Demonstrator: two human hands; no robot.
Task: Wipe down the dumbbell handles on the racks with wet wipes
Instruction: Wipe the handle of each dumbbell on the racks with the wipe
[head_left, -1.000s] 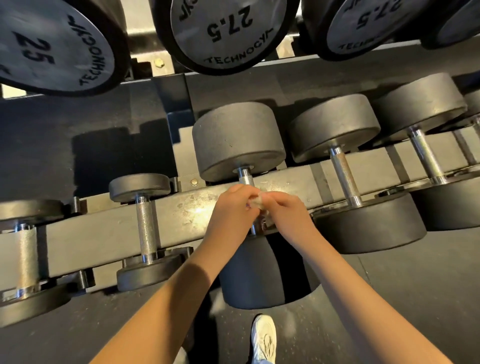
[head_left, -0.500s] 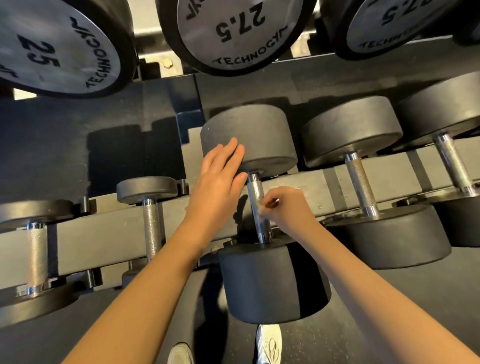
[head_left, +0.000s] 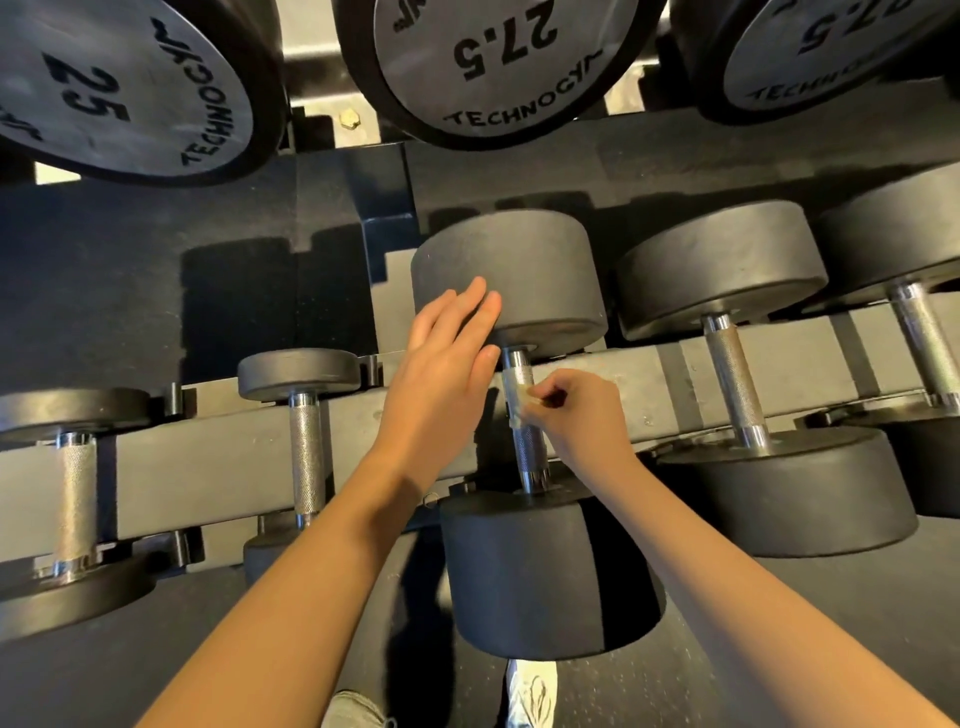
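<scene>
Now that hands have parted, left hand (head_left: 441, 364) braces flat on black rubber dumbbell head (head_left: 535, 270), twelve o'clock; right hand (head_left: 582, 415) pinches pale wet wipe (head_left: 522, 397) on knurled steel handle (head_left: 530, 449): wiping likely underway.

Matte black dumbbell heads (head_left: 509, 275); silver handles (head_left: 531, 454) with fine knurled crosshatch; a pale, whitish wipe (head_left: 518, 396); grey rack rail (head_left: 208, 467); grey end plates (head_left: 498, 57) with black lettering; white shoe (head_left: 531, 696); a dark, faintly speckled floor (head_left: 649, 693).

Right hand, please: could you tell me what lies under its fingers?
A pale wipe, pinched against the dumbbell handle. The handle's stretch beneath wipe and right hand is covered.
</scene>
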